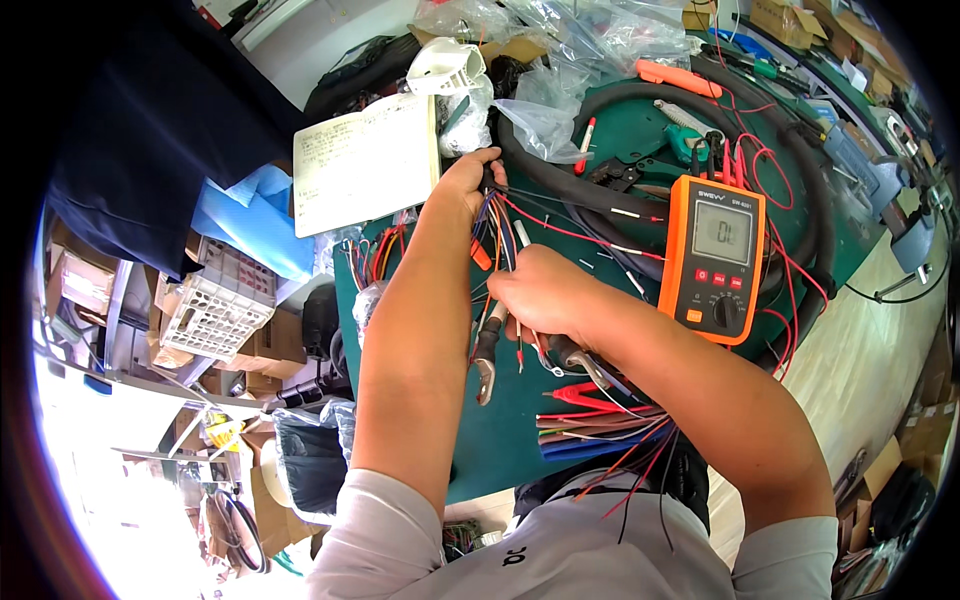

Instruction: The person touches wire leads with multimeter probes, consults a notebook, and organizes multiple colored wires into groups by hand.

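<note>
My left hand (470, 178) is closed round the end of a thick black cable (545, 172), where many thin coloured wires (490, 222) fan out. Lower down, my right hand (540, 290) pinches some of these wires; its fingertips are partly hidden. Below it hang two heavy leads with metal lugs, one lug (486, 382) beside my left forearm and another lug (590, 368) under my right wrist. Thinner wires there end in small ring terminals. To the right lies an orange and grey multimeter (712, 262) with its screen lit and red leads plugged in at its top.
An open notebook (365, 160) with handwriting lies at the left. Behind are clear plastic bags (560, 60), a red marker (586, 145), an orange-handled knife (678, 78) and a crimping tool (620, 174). Bundled wires (600, 430) and red probes (580, 397) lie at the green mat's (490, 470) near edge.
</note>
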`<action>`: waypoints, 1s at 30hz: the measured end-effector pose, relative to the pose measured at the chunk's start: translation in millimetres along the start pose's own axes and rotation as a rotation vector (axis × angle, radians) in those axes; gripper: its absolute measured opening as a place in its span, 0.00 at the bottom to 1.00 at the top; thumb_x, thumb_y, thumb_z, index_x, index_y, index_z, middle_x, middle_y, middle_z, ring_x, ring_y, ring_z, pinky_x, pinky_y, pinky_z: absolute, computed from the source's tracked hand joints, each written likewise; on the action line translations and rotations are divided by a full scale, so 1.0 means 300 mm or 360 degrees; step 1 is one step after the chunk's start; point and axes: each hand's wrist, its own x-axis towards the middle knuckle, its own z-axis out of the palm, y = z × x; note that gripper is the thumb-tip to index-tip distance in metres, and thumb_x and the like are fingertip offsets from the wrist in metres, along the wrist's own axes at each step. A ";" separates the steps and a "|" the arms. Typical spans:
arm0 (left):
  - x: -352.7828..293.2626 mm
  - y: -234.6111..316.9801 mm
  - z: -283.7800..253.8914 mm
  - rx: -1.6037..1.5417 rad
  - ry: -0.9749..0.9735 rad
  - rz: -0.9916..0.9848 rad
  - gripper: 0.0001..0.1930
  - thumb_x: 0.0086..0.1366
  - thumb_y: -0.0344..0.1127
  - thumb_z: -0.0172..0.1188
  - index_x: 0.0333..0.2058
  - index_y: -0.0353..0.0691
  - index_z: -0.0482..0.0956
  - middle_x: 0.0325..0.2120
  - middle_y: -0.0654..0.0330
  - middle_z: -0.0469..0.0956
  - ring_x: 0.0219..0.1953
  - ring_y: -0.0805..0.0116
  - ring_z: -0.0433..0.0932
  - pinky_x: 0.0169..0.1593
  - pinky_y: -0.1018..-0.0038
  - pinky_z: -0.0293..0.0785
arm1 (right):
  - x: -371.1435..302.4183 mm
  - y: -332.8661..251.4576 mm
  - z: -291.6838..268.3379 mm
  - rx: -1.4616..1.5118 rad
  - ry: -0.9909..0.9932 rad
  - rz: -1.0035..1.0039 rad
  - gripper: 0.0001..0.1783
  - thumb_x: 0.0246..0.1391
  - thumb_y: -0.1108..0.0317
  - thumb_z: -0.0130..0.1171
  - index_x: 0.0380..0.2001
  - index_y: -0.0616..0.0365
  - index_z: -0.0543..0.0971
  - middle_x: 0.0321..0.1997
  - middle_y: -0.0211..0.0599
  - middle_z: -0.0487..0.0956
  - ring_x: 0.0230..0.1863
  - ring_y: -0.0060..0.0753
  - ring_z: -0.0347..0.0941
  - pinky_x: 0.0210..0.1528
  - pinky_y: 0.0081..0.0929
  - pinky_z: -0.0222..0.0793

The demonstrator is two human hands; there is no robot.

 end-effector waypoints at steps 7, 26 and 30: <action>-0.045 0.030 0.042 0.0240 0.0074 0.0061 0.09 0.64 0.30 0.58 0.31 0.33 0.68 0.17 0.64 0.69 0.15 0.77 0.69 0.19 0.82 0.70 | 0.027 0.017 0.017 0.0309 -0.0004 0.0004 0.14 0.56 0.66 0.51 0.30 0.72 0.75 0.24 0.48 0.77 0.19 0.35 0.73 0.19 0.35 0.67; -0.163 -0.041 0.085 0.0500 0.0206 0.0041 0.13 0.67 0.37 0.57 0.26 0.38 0.67 0.18 0.62 0.68 0.18 0.70 0.72 0.21 0.77 0.74 | 0.039 -0.001 -0.019 -0.0217 0.0199 -0.0145 0.11 0.51 0.76 0.49 0.31 0.72 0.79 0.24 0.52 0.81 0.24 0.44 0.81 0.23 0.40 0.76; -0.196 -0.083 0.068 0.0453 0.0186 0.0072 0.20 0.66 0.49 0.59 0.30 0.36 0.68 0.23 0.58 0.73 0.26 0.61 0.77 0.32 0.66 0.80 | 0.033 0.019 -0.038 -0.0136 0.0198 -0.0160 0.10 0.52 0.76 0.48 0.32 0.72 0.77 0.25 0.52 0.80 0.23 0.45 0.80 0.22 0.40 0.75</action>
